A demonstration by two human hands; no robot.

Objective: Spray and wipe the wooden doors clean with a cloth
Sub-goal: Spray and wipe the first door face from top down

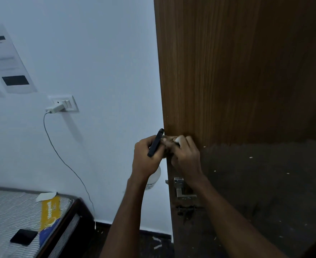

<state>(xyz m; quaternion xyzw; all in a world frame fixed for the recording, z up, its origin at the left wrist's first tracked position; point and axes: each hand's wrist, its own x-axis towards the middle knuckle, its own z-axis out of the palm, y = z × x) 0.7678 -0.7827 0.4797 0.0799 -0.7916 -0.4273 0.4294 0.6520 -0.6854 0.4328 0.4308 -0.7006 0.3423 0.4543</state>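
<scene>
- the wooden door stands edge-on to the camera, its left edge running down the middle of the view; the lower part of its face looks darker and is flecked with pale specks.
- the left hand is curled round a spray bottle, whose white body hangs below the wrist and whose black trigger head pokes up between the fingers, close against the door's edge.
- the right hand has its fingers bent over a small pale cloth, pressing it on the door near the edge, just above the metal handle.
- the two hands are touching or nearly so, bunched together at the same spot.
- likely risks from here:
  - with the nozzle so near the door's edge, a squirt could go past it onto the white wall, or toward the charger plugged into the wall socket further left.
  - the cloth is mostly hidden under the fingers, so bare fingertips may smear the wood instead of wiping it.
  - liquid running down could collect round the handle and the keyhole below it.
  - pushing hard near the free edge might swing the door away.
  - the bed lies low on the left, well apart.
</scene>
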